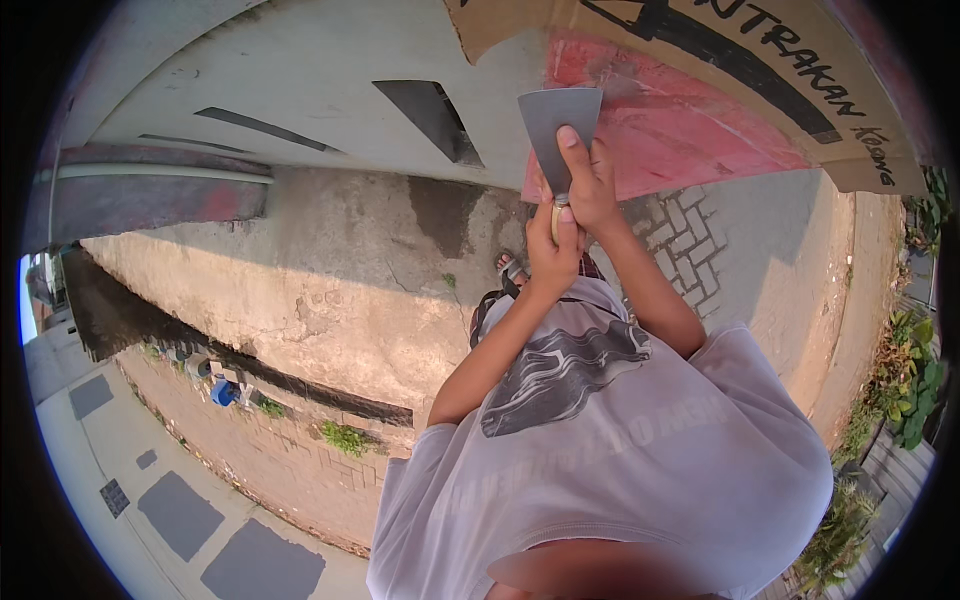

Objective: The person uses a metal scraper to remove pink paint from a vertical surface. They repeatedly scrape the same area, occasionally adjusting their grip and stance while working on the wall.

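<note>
A wide scraper (560, 120) with a grey metal blade and a pale handle points up and away from me. Its far edge is at the red-painted patch (690, 130) of the wall; whether it touches cannot be told. My left hand (557, 245) is wrapped round the handle. Higher up, my right hand (590, 185) grips the scraper near the base of the blade, its thumb laid flat on the metal. Both hands are close together, the right one just above the left.
A brown cardboard sign (860, 170) with black hand lettering hangs over the red patch. The pale wall (300, 90) has dark slanted openings. Below lie concrete ground (340, 230) with a damp stain and grey paving blocks (690, 245). Plants (905, 380) grow at the right.
</note>
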Tool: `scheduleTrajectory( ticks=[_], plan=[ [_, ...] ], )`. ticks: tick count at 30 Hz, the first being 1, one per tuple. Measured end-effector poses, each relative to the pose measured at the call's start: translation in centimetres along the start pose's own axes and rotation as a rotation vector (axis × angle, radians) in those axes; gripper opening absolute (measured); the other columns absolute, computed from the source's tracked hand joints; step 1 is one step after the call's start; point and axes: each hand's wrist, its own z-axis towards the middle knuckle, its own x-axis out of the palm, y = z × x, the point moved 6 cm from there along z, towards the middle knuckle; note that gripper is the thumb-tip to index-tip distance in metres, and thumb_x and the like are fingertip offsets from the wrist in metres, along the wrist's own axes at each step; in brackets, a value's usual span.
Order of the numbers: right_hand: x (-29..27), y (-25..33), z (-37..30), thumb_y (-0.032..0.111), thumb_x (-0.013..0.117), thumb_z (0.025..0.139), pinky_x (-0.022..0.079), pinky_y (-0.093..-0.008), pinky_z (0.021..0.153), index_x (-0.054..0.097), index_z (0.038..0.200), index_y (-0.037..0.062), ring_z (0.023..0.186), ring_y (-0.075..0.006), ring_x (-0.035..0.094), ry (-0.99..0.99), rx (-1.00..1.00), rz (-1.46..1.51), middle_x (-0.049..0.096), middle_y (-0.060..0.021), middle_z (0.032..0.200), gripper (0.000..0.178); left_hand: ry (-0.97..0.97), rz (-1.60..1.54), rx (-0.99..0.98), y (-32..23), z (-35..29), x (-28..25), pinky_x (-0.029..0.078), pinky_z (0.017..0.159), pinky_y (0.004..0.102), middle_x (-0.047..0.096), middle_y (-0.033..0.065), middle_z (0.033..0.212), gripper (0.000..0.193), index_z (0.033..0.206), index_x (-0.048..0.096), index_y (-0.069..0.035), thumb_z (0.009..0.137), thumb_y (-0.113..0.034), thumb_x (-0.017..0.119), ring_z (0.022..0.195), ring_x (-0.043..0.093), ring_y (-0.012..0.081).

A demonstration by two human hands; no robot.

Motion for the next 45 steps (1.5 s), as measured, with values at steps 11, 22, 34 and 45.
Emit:
scheduleTrajectory(
  ticks=[11, 22, 34, 45],
  plan=[
    [-0.7, -1.2, 0.5, 0.041, 0.053, 0.106, 0.043, -0.0264, 0.048, 0.062, 0.08, 0.0035, 0.053, -0.0085, 0.055, -0.02, 0.02, -0.05, 0.061, -0.0014, 0.066, 0.046, -0.005, 0.047, 0.016, 0.7, 0.7, -0.5, 0.037, 0.048, 0.0232, 0.051, -0.0017, 0.063, 0.042, 0.134, 0.048, 0.01, 0.107, -0.022, 0.044, 0.052, 0.046, 0.005],
    [0.0, -1.2, 0.3, 0.041, 0.053, 0.105, 0.043, -0.0268, 0.048, 0.063, 0.083, 0.0002, 0.052, -0.0097, 0.055, 0.009, 0.055, 0.058, 0.061, -0.003, 0.064, 0.048, -0.023, 0.109, -0.056, 0.1, 0.1, -0.9, 0.04, 0.049, 0.0242, 0.054, -0.0005, 0.063, 0.034, 0.124, 0.052, 0.008, 0.105, -0.019, 0.044, 0.054, 0.051, 0.0068],
    [0.1, -1.0, 0.2, 0.041, 0.054, 0.105, 0.044, -0.0259, 0.05, 0.062, 0.081, 0.0012, 0.056, -0.0082, 0.055, -0.031, 0.052, 0.066, 0.061, -0.0023, 0.066, 0.048, 0.038, 0.217, 0.044, -1.3, 0.1, -0.6, 0.033, 0.048, 0.0194, 0.051, -0.0037, 0.066, 0.057, 0.151, 0.03, 0.009, 0.109, -0.029, 0.037, 0.053, 0.043, 0.0016],
    [0.4, -1.0, 0.0, 0.044, 0.054, 0.104, 0.044, -0.026, 0.05, 0.062, 0.083, 0.0011, 0.055, -0.0098, 0.056, -0.013, 0.08, 0.114, 0.061, -0.004, 0.067, 0.048, 0.04, 0.21, -0.011, -1.0, 0.0, -0.7, 0.032, 0.048, 0.0204, 0.051, -0.0037, 0.064, 0.047, 0.136, 0.044, 0.008, 0.109, -0.029, 0.037, 0.053, 0.044, 0.0017]
  ],
)
